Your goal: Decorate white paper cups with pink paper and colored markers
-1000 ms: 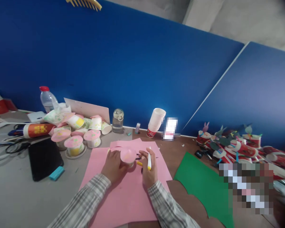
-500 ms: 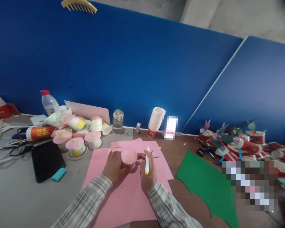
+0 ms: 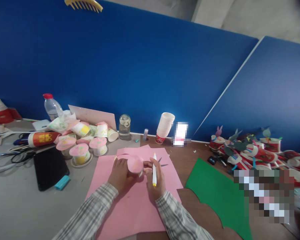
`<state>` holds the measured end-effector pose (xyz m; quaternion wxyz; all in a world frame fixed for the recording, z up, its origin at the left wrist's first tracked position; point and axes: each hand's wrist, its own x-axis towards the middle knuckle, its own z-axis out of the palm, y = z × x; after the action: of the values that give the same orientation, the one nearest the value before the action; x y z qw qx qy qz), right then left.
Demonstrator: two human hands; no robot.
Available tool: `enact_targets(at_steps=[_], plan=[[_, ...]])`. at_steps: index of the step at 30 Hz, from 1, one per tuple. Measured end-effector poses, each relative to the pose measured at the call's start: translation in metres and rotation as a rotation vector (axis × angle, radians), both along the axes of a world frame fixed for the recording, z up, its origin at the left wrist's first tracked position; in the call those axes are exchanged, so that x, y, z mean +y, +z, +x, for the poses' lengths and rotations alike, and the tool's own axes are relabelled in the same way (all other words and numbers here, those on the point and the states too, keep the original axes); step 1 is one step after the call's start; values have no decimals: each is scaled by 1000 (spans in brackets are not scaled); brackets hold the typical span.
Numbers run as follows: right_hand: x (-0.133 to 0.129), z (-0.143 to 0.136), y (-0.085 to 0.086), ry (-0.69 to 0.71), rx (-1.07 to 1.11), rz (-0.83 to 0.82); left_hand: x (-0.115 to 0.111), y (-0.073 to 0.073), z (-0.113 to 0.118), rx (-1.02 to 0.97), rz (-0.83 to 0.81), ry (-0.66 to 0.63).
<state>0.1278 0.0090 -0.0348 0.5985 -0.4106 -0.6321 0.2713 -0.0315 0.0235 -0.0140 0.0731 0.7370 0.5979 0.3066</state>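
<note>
My left hand (image 3: 120,175) is closed round a small paper cup topped with a pink paper disc (image 3: 135,164); most of the cup is hidden under the disc and behind my fingers. Between the thumb and fingers of my right hand (image 3: 157,180) is a white marker with a yellow end (image 3: 154,171), held nearly upright. My right fingertips reach the cup's right side; whether they touch it I cannot tell. Both hands are above pink paper sheets (image 3: 130,213). Scissor blades (image 3: 163,163) show on the paper just beyond my right hand.
Several cups with pink paper tops (image 3: 80,154) stand left, by a black tablet-like slab (image 3: 51,168) and a turquoise block (image 3: 62,182). Behind are a glass jar (image 3: 125,127) and stacked paper cups (image 3: 165,126). Green paper (image 3: 215,193) and decorated red cups (image 3: 262,155) lie right.
The disc-topped cup has shifted and tilted slightly in my left hand. The marker in my right hand stands a little more upright. The rest looks the same.
</note>
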Motion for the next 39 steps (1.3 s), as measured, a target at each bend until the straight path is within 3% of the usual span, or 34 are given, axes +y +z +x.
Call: enact_targets(at_steps=[9, 12, 23, 29, 35, 39], plan=[[24, 28, 8, -342, 61, 67, 6, -3, -4, -17, -64, 12], [28, 35, 10, -391, 55, 55, 7, -3, -5, -18, -58, 17], [24, 30, 8, -290, -113, 16, 6, -3, -8, -5, -87, -11], [18, 22, -1, -146, -184, 46, 4, -3, -7, 6, -103, -81], [26, 25, -12, -198, -162, -17, 5, -4, -16, -18, -33, -224], [28, 27, -12, -209, -161, -31, 6, 0, -19, 39, -90, -205]])
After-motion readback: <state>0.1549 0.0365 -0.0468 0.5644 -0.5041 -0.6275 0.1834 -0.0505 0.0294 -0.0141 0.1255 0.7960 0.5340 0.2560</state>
